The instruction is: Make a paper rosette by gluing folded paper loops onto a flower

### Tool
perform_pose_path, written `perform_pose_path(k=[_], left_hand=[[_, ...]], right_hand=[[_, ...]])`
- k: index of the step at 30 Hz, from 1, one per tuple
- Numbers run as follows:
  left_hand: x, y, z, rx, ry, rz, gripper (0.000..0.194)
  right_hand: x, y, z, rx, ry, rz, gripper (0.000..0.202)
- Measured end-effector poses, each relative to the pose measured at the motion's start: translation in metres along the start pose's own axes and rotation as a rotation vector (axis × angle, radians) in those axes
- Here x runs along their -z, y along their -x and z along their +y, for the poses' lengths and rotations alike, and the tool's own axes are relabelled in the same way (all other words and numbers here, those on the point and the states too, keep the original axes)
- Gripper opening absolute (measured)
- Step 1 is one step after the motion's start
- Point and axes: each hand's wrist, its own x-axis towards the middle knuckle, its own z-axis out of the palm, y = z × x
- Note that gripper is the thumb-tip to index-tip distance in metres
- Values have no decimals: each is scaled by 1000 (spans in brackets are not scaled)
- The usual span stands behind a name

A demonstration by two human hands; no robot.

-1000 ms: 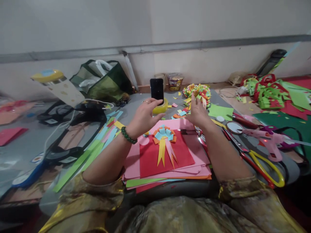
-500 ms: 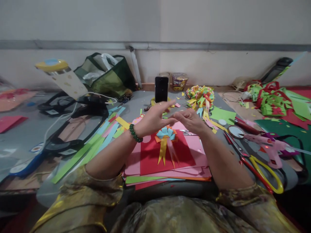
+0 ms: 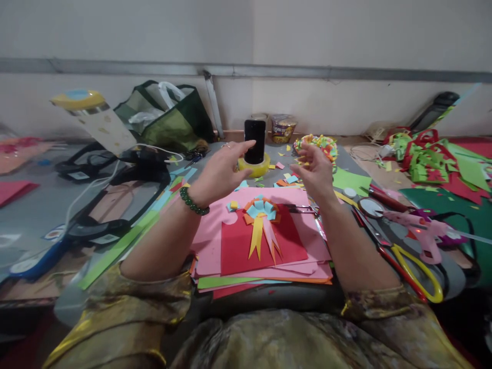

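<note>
My left hand (image 3: pixel 225 171), with a green bead bracelet at the wrist, hovers open in front of the phone (image 3: pixel 254 139), fingers apart and nothing held. Across from it my right hand (image 3: pixel 315 173) is raised with spread fingers, holding nothing, in front of the colourful paper bundle (image 3: pixel 330 146). Below and between both hands, a paper rosette (image 3: pixel 261 211) in blue and orange with yellow and pink tails lies on a red sheet (image 3: pixel 234 251). Pink sheets (image 3: pixel 207 230) are stacked under it. A small blue and yellow paper piece (image 3: pixel 233 205) rests left of the rosette.
Yellow tape (image 3: pixel 254 168) surrounds the phone's base. At the right lie yellow-handled scissors (image 3: pixel 434 287), a pink glue gun (image 3: pixel 428 236) and a round white-topped tin (image 3: pixel 371 207). A green bag (image 3: pixel 180 120), a tilted bottle (image 3: pixel 103 125) and black straps stand at the left.
My hands have moved apart from each other, the left one leftward and the right one slightly rightward. The rosette and the paper scraps behind it now show more fully.
</note>
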Motion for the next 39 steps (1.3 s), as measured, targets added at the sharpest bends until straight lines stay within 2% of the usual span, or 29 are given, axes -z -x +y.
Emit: perform_pose_path(k=[3, 6, 10, 15, 20, 21, 24, 26, 30, 34, 36, 39], left_hand=[[-8, 0, -1, -68, -12, -51, 52], [-12, 0, -1, -72, -24, -84, 42], [-9, -1, -7, -24, -59, -78, 33], [-3, -1, -8, -5, -103, -129, 35], [0, -1, -3, 18, -151, -226, 33], [0, -1, -3, 31, -154, -241, 32], [0, -2, -5, 69, -153, -273, 30], [1, -2, -6, 88, -160, -286, 30], [3, -3, -10, 99, -159, -264, 29], [6, -2, -13, 102, -150, -206, 28], [7, -2, -14, 108, -170, -178, 27], [10, -2, -14, 125, -209, -166, 27]], right_hand=[[-1, 6, -6, -20, 80, -86, 34], [5, 6, -6, -11, 205, -53, 41], [10, -1, 5, 7, 376, -19, 54], [8, -3, 8, 109, 339, 8, 27], [15, -1, 0, -14, 337, 6, 52], [16, -1, -1, -28, 326, 24, 52], [17, -5, 2, -6, 255, 107, 30], [16, -7, 4, 8, 200, 137, 23], [21, -10, 4, 1, 199, 194, 38], [34, -14, 5, 68, 295, 340, 59], [40, -17, 8, 64, 304, 404, 61], [46, -21, 13, 71, 309, 484, 53]])
